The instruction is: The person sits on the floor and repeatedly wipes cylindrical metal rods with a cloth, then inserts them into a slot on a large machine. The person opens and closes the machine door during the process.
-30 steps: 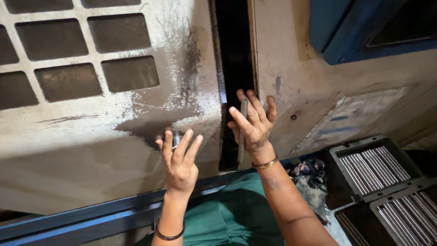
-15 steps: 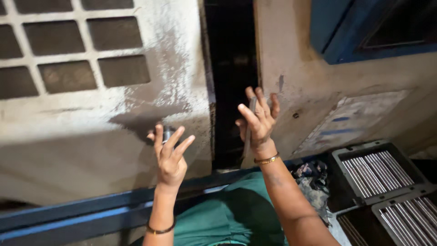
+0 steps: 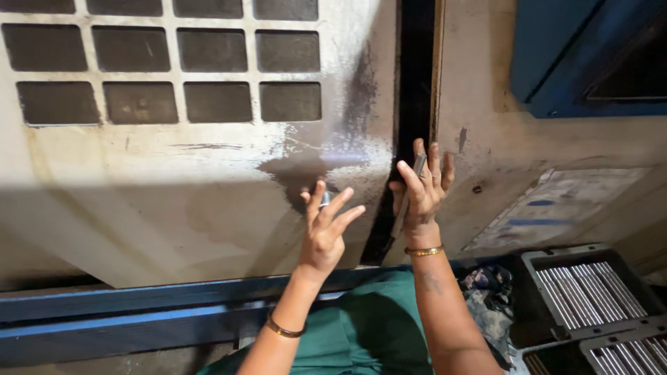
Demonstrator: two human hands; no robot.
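I had both hands raised against the grimy machine panel (image 3: 208, 180), a pale door with a grid of dark rectangular windows (image 3: 215, 69) above. My left hand (image 3: 325, 232) was spread loose, fingers (image 3: 340, 201) fanned upward and gripping nothing firmly, though a small shiny metal piece (image 3: 324, 199) showed just behind my index finger; I could not tell for sure whether I pinched it or it only touched my fingertip. My right hand (image 3: 420, 187) was at the edge of the dark vertical gap (image 3: 415, 83) between the panel and the beige housing (image 3: 514, 153), fingers curled around a slim grey metal rod (image 3: 405, 208) that ran down along my palm. A gold bangle (image 3: 424, 251) sat on that wrist. Trays of metal rods (image 3: 587, 295) lay at my lower right, beside a crumpled cloth (image 3: 490, 292).
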